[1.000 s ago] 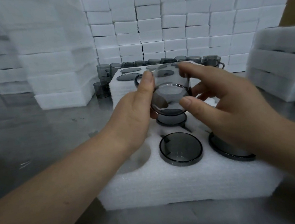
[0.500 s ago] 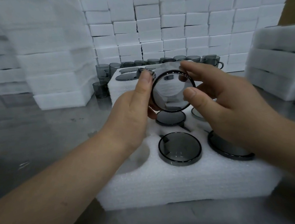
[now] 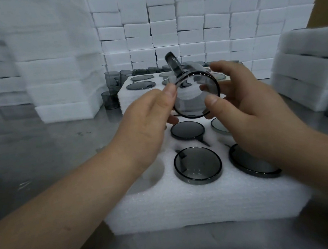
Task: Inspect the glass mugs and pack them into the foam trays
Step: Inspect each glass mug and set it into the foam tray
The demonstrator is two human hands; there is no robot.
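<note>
Glass mug [image 3: 195, 96] up in the air, over the middle of the foam tray [image 3: 185, 207], and both hands have it. Starting at the left: the stack of foam sheets [image 3: 58, 83] stands well back on the metal table [image 3: 43, 153], with plenty of bare steel in front of it. Next comes the left hand [image 3: 145, 125], thumb and fingers pinching the mug's left side. The mug lies tipped over, its axis running away from the viewer, one round end facing the camera. Rim or base, I cannot tell. Its handle [image 3: 172, 64] pokes up and to the left. On the other side, the right hand [image 3: 252, 113] grips it with the thumb on the near edge and the fingers curled behind. Below the left wrist sits an empty pocket [image 3: 153, 174] in the tray's near-left corner, closer to the left hand than the right. I'd judge that is where this one goes. It lies down and to the left of the grip, so the mug must swing upright first. It's tight there: a packed mug [image 3: 197, 165] sits just beside the pocket, with another [image 3: 252, 162] under the right forearm. Far right, more stacked foam [image 3: 308, 69] stands well clear.
</note>
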